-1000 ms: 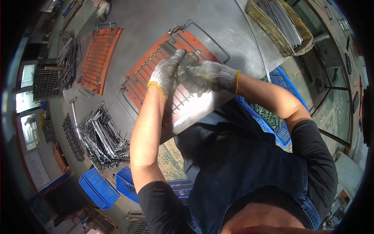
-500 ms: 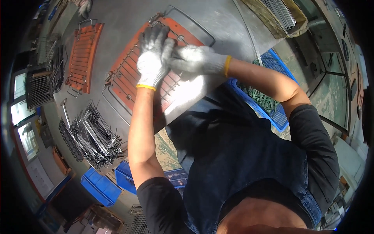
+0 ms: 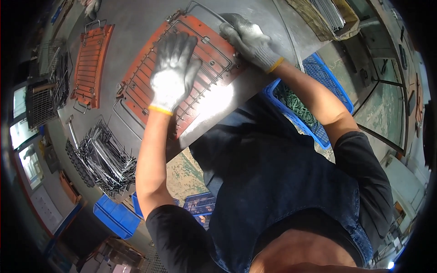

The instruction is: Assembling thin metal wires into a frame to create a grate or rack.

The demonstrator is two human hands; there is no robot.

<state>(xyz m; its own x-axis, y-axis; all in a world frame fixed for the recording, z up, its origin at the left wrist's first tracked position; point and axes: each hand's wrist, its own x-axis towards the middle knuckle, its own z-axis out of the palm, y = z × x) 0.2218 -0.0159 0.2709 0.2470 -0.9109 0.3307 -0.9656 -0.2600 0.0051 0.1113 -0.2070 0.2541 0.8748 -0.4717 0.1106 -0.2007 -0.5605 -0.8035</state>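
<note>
**Both hands on wire rack, orange jig, bench**

Wire rack [image 3: 200, 77] sits on the orange jig [image 3: 136, 77], flat on the grey bench [image 3: 136, 18], right in front of me, near the bench edge.

My left hand [image 3: 173, 75], gloved, lies palm-down on the rack middle, fingers [image 3: 175, 45] spread apart and flat, pressing, not gripping anything.

My right hand [image 3: 248, 38], gloved too, is at the rack's far right corner, fingers curled together over the wire frame there; can't tell if they actually close around a wire.

Second jig [image 3: 91, 59], same orange, lies further left on the bench, well apart. A pile of loose wire parts [image 3: 102, 157] sits at the bench's left end. Blue crate [image 3: 314, 109] with dark green parts is under my right arm, beside the bench. More blue bins [image 3: 116, 216] on the floor, lower left.
</note>
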